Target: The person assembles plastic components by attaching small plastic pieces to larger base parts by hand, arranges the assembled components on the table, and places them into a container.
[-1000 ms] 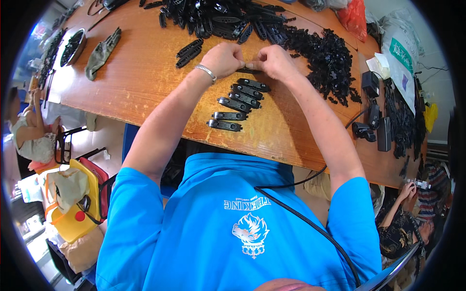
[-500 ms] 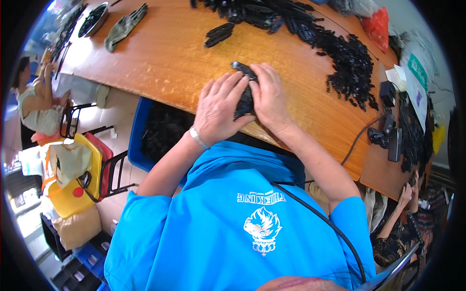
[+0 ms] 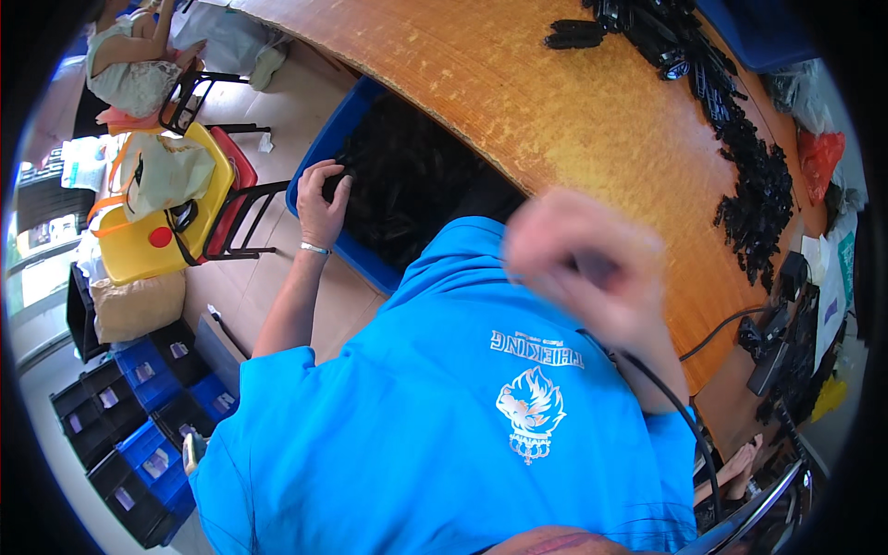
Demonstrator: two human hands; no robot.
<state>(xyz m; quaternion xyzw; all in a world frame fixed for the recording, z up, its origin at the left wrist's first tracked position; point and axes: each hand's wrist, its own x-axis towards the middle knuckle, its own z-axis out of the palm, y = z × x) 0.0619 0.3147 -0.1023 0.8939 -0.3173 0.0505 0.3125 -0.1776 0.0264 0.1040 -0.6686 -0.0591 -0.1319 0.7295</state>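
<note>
My left hand (image 3: 321, 208) is at the left side of a blue bin (image 3: 319, 143), its fingers curved and its thumb apart from them. Nothing shows plainly between them against the dark contents. Many black parts (image 3: 407, 176), too dark to tell singly, lie in the bin, which stands partly under the table's edge. My right hand (image 3: 583, 264) is raised in front of my chest near the table's near edge. It is smeared by motion, and a dark patch in its curl cannot be made out.
The wooden table (image 3: 518, 83) bears a long heap of black plastic pieces (image 3: 754, 194) toward its far right. Black adapters (image 3: 768, 365) and a cable lie at right. A yellow chair (image 3: 139, 245) with a bag, stacked crates (image 3: 148, 444) and a seated person (image 3: 134, 60) are at left.
Both hands were together over a black bundle on the table. They have parted: the left moved down to the bin, the right back toward my chest. The view has swung left.
</note>
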